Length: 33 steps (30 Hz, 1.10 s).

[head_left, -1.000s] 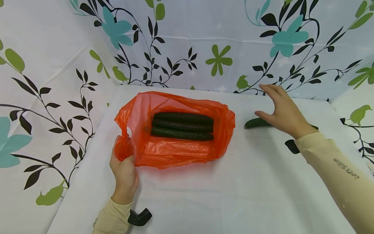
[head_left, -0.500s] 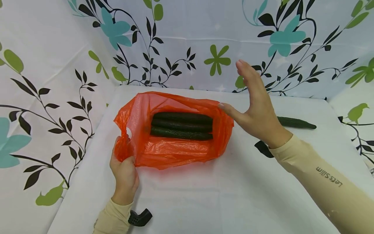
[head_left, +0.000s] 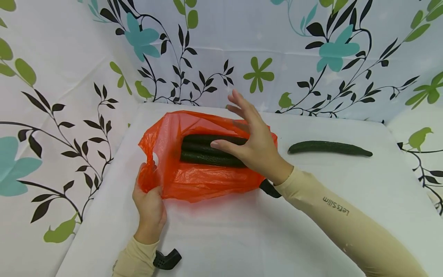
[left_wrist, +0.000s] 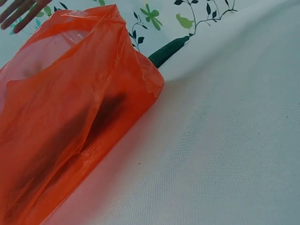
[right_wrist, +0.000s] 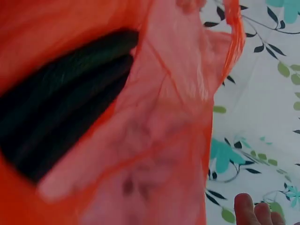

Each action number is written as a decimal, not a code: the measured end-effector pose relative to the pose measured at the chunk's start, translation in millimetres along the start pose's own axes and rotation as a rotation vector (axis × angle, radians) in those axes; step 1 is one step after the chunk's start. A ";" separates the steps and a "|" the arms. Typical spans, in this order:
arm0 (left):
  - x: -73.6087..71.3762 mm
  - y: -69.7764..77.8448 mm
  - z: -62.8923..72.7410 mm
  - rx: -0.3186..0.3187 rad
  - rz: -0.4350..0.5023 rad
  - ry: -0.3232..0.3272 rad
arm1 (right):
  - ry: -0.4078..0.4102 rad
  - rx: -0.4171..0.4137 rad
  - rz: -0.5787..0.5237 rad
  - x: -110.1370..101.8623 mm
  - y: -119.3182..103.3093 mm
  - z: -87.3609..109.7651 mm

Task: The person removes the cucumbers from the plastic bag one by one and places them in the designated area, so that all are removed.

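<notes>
An orange-red plastic bag (head_left: 207, 181) lies on its side on the table, its mouth facing up toward the head camera. Three dark green cucumbers (head_left: 195, 149) lie side by side inside it. My left hand (head_left: 149, 211) grips the bag's bunched left end. Above the bag's right part hovers my right hand (head_left: 257, 148), fingers spread and holding nothing, covering the right ends of the cucumbers. Another cucumber (head_left: 328, 147) rests on the table to the right of the bag. In the right wrist view, the bagged cucumbers (right_wrist: 65, 93) show up close, and fingertips (right_wrist: 244, 211) appear at the bottom right.
White cloth covers the table (head_left: 221, 238). Behind and at the sides stands a white curtain (head_left: 221, 34) printed with leaves, flowers and birds. Each wrist wears a black camera mount, one seen beside the left sleeve (head_left: 136, 257).
My right hand has moved left from above the lone cucumber to above the bag, uncovering that cucumber. The left hand keeps its grip on the bag in the same place.
</notes>
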<state>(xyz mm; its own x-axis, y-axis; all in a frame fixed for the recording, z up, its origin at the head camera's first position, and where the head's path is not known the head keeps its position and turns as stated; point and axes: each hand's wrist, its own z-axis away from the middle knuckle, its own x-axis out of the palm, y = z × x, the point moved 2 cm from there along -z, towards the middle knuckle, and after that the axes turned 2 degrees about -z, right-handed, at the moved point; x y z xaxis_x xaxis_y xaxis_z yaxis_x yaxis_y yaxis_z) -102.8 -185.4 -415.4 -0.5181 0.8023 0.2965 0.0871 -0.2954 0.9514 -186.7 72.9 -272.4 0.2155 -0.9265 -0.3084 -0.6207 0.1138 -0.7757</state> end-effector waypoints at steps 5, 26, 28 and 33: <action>-0.2 -1.6 0.8 0.000 0.001 -0.014 | 0.004 0.182 -0.233 25.8 17.3 1.2; 2.2 -6.1 1.1 0.011 0.013 -0.034 | -0.202 0.642 0.126 58.7 93.4 24.3; 3.4 -6.0 1.2 0.013 0.019 -0.034 | -0.212 0.659 0.166 57.5 97.0 25.9; 5.0 -5.0 1.5 0.013 0.017 -0.022 | -0.231 0.670 0.226 57.0 103.2 29.2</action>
<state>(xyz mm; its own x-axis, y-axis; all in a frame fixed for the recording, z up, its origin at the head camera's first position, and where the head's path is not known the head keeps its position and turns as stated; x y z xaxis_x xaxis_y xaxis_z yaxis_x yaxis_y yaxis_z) -104.5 -179.1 -418.5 -0.4979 0.8082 0.3146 0.1068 -0.3029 0.9470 -216.5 42.3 -386.1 0.3359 -0.7639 -0.5510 -0.0915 0.5558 -0.8263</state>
